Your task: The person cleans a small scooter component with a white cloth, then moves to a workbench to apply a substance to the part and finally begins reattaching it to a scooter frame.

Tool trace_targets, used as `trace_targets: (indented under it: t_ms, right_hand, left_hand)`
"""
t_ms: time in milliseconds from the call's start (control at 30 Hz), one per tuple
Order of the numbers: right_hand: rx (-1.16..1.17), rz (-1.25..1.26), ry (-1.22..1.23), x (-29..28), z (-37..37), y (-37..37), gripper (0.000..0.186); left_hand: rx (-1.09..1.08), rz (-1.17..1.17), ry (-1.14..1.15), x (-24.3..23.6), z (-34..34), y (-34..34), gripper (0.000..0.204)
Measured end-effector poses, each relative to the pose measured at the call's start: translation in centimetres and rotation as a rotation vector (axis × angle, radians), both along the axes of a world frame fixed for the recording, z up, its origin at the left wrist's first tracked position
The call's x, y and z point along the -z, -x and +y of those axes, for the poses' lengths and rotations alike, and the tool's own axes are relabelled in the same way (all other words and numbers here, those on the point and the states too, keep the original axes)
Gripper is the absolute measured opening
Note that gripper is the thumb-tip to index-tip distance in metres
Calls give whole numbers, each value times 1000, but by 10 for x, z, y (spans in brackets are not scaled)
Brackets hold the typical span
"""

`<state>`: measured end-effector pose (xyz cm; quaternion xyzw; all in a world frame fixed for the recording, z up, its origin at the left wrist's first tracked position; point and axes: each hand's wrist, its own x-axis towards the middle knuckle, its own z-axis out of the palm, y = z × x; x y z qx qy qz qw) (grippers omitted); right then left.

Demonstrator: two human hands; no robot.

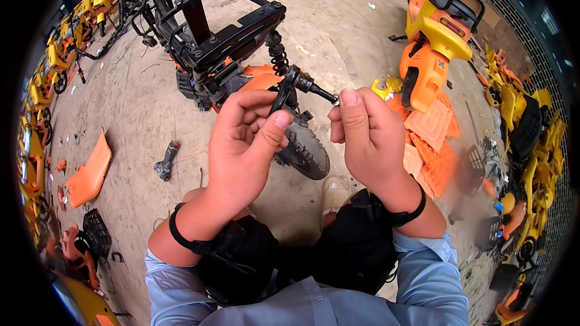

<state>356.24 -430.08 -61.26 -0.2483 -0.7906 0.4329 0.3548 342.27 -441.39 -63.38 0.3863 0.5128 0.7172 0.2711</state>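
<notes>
My left hand is closed round the dark handle of a ratchet wrench, raised in front of me. From its head a black socket with a thinner bit points right and slightly down. At the tip of that bit, my right hand pinches with thumb and fingers. A small shiny bit of metal shows there, too small to name. Behind both hands stands a stripped scooter frame, black, with a coil spring shock absorber and a rear tyre.
A cordless power tool and an orange panel lie on the floor to the left. At the right, an orange and yellow scooter body stands beside stacked orange panels. Yellow scooters line the left edge; yellow parts pile along the right wall.
</notes>
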Motion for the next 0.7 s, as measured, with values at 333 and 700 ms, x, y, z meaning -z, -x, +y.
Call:
trace_targets:
  t_ms: [333,700]
  right_hand:
    - [93,142,-346,4,4,6,22]
    - [-178,214,483,-2,9,3,26]
  left_hand:
    - [31,-41,40,-3,2,2,24]
    - [-27,69,-62,1,2,1,27]
